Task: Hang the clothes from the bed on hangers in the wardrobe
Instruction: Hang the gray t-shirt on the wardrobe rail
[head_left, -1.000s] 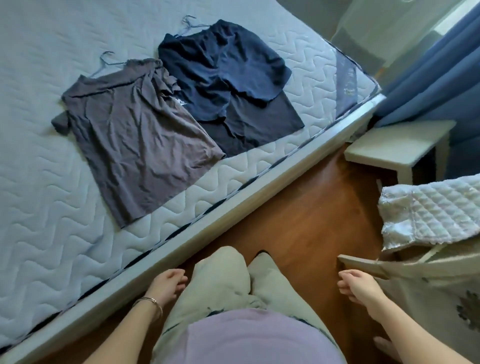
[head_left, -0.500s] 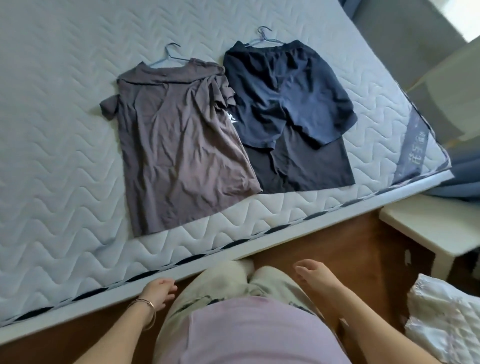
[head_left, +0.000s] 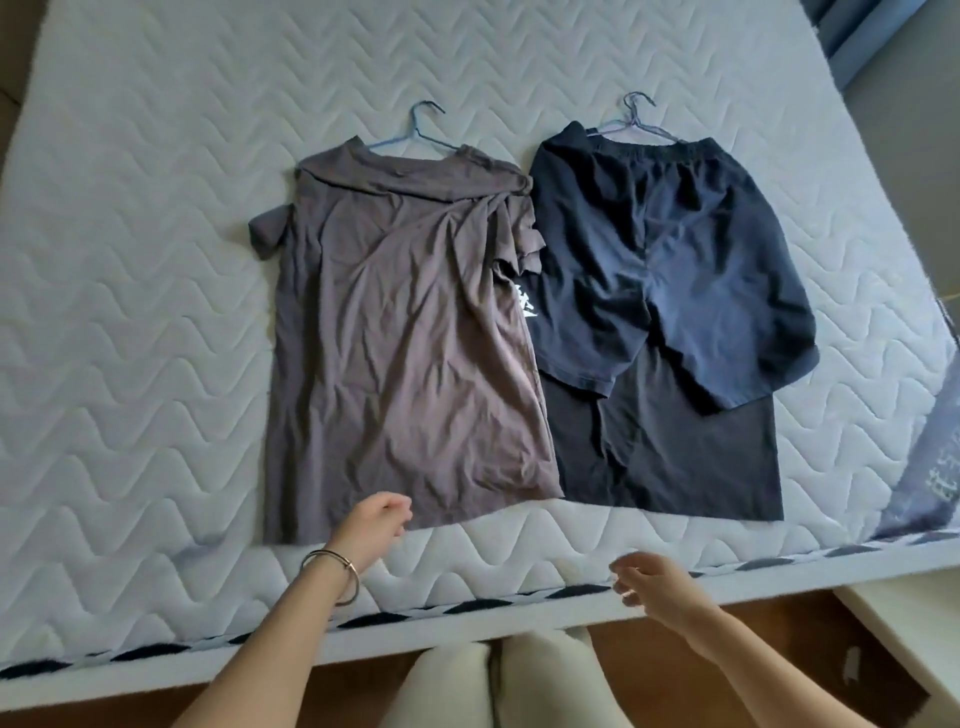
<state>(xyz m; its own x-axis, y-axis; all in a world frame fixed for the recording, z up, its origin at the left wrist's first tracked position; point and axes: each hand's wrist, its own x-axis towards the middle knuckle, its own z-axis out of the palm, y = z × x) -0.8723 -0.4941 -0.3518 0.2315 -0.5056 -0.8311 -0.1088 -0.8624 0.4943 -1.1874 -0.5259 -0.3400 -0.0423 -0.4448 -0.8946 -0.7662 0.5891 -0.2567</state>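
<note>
Two garments, a grey T-shirt (head_left: 395, 332) and navy shorts (head_left: 665, 260), lay side by side on the mattress (head_left: 156, 260); the left hand (head_left: 371, 525) and right hand (head_left: 654, 587) hovered near, fingers loosely curled, empty.

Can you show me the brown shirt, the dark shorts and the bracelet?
Brown shirt (head_left: 395, 332): head view, middle of the cloth.
Dark shorts (head_left: 675, 249): head view, the seat below the waistband.
Bracelet (head_left: 344, 557): head view, top of the band on the left wrist.
</note>
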